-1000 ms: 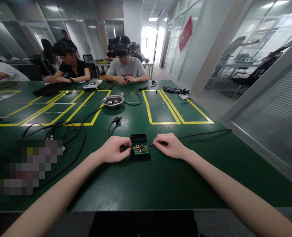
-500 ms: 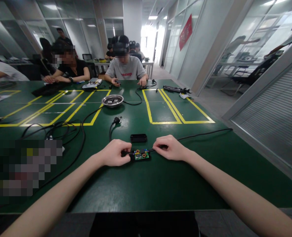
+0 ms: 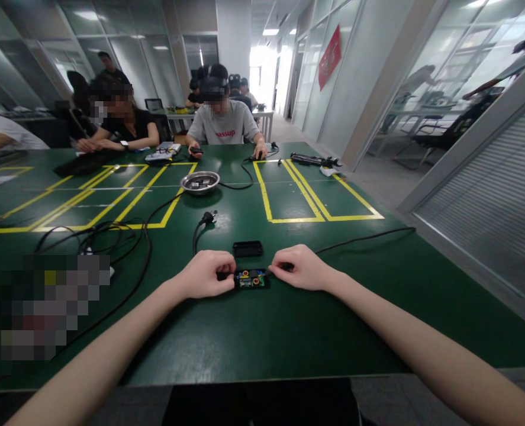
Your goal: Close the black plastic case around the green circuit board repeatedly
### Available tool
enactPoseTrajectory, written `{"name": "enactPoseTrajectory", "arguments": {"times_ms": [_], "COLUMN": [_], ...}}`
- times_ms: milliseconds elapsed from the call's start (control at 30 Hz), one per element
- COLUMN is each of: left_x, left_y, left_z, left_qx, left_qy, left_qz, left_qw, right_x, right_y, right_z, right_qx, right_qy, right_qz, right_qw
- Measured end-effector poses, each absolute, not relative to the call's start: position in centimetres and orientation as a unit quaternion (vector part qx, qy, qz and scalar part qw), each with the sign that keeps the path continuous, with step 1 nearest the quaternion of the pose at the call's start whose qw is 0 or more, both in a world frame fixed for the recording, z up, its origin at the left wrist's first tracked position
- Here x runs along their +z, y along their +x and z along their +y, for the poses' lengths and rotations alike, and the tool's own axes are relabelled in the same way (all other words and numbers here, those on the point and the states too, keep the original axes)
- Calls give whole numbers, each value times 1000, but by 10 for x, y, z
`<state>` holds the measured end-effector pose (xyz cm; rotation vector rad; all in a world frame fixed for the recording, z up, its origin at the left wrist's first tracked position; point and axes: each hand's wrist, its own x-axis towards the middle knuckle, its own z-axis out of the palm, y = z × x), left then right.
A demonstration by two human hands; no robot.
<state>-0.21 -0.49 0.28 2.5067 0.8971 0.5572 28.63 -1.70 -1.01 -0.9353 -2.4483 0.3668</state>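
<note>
Low in a black case half [image 3: 266, 284] sits a small green circuit board [image 3: 251, 279] with two copper-coloured coils and coloured wires. My left hand [image 3: 205, 273] is closed at the board's left end, pinching the black power cord [image 3: 196, 235] where it enters the case. That cord ends in a black plug [image 3: 208, 218]. At the right end, my right hand [image 3: 301, 266] pinches the other black cable [image 3: 364, 239] between thumb and fingertips. The fingers partly hide both cable ends. Just beyond the board lies a separate black case half [image 3: 248, 248], hollow side up.
A metal bowl [image 3: 200, 190] with small metal parts stands ahead on the green table [image 3: 289, 343]. Coiled black cables [image 3: 111, 236] and a blurred-out patch lie left. Across the table, a person in a grey shirt [image 3: 226, 123] handles dark objects. A black tripod-like item [image 3: 313, 160] lies far right.
The board now sits lower and flatter inside the case half, whose rim shows around it. My right hand has shifted slightly left with its cable. The person opposite has lifted a dark object.
</note>
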Motion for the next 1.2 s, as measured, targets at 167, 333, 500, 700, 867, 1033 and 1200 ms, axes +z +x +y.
{"name": "enactPoseTrajectory", "arguments": {"times_ms": [167,333,500,700,867,1033,1200], "left_x": [5,7,5,3,-2,-1,2], "left_y": [-2,-1,-1,1,4,4,0], "left_z": [-4,-5,-4,-3,-2,-2,2], "left_qx": [201,193,195,222,240,244,228], "left_qy": [899,886,880,879,863,860,870], "left_qz": [327,336,326,316,338,339,337], "left_qw": [211,254,285,279,289,294,279], "right_x": [-13,-12,-14,-13,-15,-19,-14], "right_y": [281,281,282,281,279,272,268], "right_z": [-16,-16,-16,-15,-9,-9,-8], "right_qx": [94,134,167,90,45,51,45], "right_qy": [-390,-364,-346,-398,-432,-462,-471], "right_qz": [-887,-897,-899,-889,-876,-866,-869], "right_qw": [228,210,210,208,208,186,142]}}
